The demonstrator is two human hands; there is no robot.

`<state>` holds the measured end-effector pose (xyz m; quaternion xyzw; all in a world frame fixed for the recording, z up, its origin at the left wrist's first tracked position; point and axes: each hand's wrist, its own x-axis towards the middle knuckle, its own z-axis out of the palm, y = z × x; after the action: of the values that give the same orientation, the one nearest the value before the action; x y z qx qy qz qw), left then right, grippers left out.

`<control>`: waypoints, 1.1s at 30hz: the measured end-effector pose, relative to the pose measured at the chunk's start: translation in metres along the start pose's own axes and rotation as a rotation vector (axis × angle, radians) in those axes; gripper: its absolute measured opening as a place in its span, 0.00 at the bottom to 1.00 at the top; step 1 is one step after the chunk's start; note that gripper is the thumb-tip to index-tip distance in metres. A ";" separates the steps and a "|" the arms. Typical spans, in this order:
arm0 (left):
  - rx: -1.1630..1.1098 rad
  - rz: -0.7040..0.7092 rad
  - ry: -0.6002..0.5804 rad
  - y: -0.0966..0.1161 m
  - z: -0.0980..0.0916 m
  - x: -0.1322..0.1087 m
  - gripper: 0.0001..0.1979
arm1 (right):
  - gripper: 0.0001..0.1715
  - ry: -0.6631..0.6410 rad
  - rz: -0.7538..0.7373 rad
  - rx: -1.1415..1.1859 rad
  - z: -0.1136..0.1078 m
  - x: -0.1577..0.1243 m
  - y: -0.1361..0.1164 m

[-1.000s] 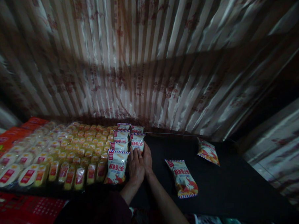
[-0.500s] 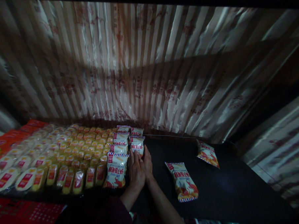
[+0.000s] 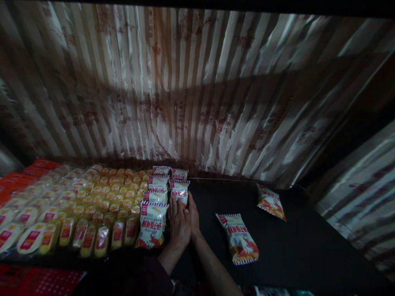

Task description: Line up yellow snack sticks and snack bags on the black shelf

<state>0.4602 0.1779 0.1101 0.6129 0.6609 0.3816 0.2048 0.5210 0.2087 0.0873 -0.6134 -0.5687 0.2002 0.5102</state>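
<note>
Two columns of white snack bags with red lettering and striped edges stand on the black shelf (image 3: 202, 261). My left hand (image 3: 180, 226) lies with outstretched fingers against the lower front of a snack bag (image 3: 179, 189) in the right column. Beside it, my right hand (image 3: 193, 215) is held flat, fingers extended, along that bag's right side. My fingers cover the bag's lower part. Just left of my left hand stands the front snack bag (image 3: 151, 224) of the left column. Two more lie apart to the right: a near bag (image 3: 238, 239) and a far bag (image 3: 270, 202).
Rows of wrapped yellow cakes (image 3: 88, 239) and round white packs (image 3: 30, 239) fill the left side. Orange packages (image 3: 11, 183) sit at the far left. A striped, wrinkled sheet (image 3: 199, 100) hangs behind. Below the shelf edge is a red basket (image 3: 31, 280).
The view has shifted slightly, so everything sits a little further left. Both hands stay at the same snack bag, with no clear movement of the bags.
</note>
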 end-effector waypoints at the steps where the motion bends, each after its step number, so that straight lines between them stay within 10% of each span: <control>1: 0.006 0.005 -0.006 0.001 -0.002 0.000 0.26 | 0.36 -0.006 0.004 0.005 0.000 0.000 0.001; 15: -0.015 0.036 -0.082 0.005 -0.016 -0.050 0.27 | 0.41 0.014 0.079 -0.070 -0.019 -0.027 0.002; 33: 0.067 0.457 -0.233 -0.047 -0.061 -0.164 0.24 | 0.25 -0.086 -0.215 -0.127 -0.068 -0.165 -0.018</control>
<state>0.4109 0.0058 0.0805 0.7926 0.4894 0.3228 0.1678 0.5229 0.0299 0.0744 -0.5707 -0.6641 0.1337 0.4640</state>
